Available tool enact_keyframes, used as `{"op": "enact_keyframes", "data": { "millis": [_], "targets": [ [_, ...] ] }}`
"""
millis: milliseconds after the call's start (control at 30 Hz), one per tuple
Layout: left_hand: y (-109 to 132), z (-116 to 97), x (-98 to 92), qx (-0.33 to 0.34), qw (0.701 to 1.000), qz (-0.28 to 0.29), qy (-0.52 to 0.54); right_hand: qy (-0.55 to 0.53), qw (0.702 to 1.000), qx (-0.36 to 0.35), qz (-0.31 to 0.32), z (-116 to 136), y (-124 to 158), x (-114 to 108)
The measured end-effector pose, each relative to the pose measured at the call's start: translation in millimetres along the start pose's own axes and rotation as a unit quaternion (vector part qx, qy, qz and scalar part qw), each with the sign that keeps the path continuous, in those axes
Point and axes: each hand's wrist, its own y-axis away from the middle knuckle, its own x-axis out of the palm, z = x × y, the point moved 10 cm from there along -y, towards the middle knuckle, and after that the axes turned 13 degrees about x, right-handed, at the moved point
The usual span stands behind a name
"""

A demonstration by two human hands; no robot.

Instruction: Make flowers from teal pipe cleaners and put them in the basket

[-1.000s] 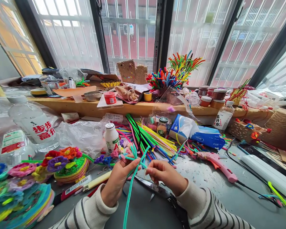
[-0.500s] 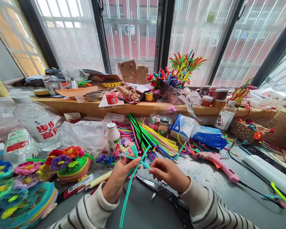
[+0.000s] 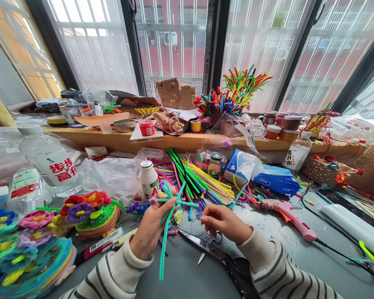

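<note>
In the lower middle of the frame, the left hand [image 3: 152, 229] grips a crossed bunch of teal fuzzy stems [image 3: 163, 258], pinching it between thumb and fingers. One stem dangles toward the bottom edge, others fan upward, and one juts out to the right. The right hand [image 3: 227, 224], right of centre, has its fingers loosely curled just beside that stem's end, apart from it; whether they pinch anything small cannot be told.

Below the right hand, large scissors [image 3: 207, 246] with dark handles lie on the grey counter [image 3: 191, 276]. Beyond the hands, at mid-frame, a bundle of coloured stems [image 3: 210, 181] lies near a white bottle [image 3: 148, 177]. A pink glue gun [image 3: 294, 220] rests on the right side of the frame, and layered discs topped with fuzzy flowers [image 3: 80, 212] sit at lower left.
</note>
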Motion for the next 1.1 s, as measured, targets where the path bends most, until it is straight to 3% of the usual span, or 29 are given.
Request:
{"op": "enact_keyframes", "data": {
  "millis": [133, 267, 367, 667, 933, 1100],
  "targets": [
    [10.6, 13.1, 19.4, -0.046, 0.994, 0.089, -0.049, -0.072, 0.996, -0.002, -0.061, 2.6, -1.9, -14.6],
    [17.8, 12.9, 38.6, -0.021, 0.988, 0.150, -0.041, -0.096, 0.995, -0.014, -0.031, 8.1, 0.2, -1.6],
    [18.3, 11.1, 43.1, -0.005, 0.983, 0.173, -0.054, -0.089, 0.995, -0.029, -0.019, 9.9, 2.3, 9.2],
    [11.6, 9.1, 25.7, -0.010, 0.988, 0.113, -0.105, -0.139, 0.990, -0.016, -0.011, 2.7, 0.5, 8.1],
    [13.6, 8.3, 38.8, -0.008, 0.986, 0.161, -0.042, -0.099, 0.994, -0.016, -0.034, -0.3, 1.6, 6.1],
    [16.5, 15.6, 41.2, -0.030, 0.984, 0.174, -0.029, -0.078, 0.997, 0.010, -0.001, -4.9, 0.1, 15.3]
  ]
}}
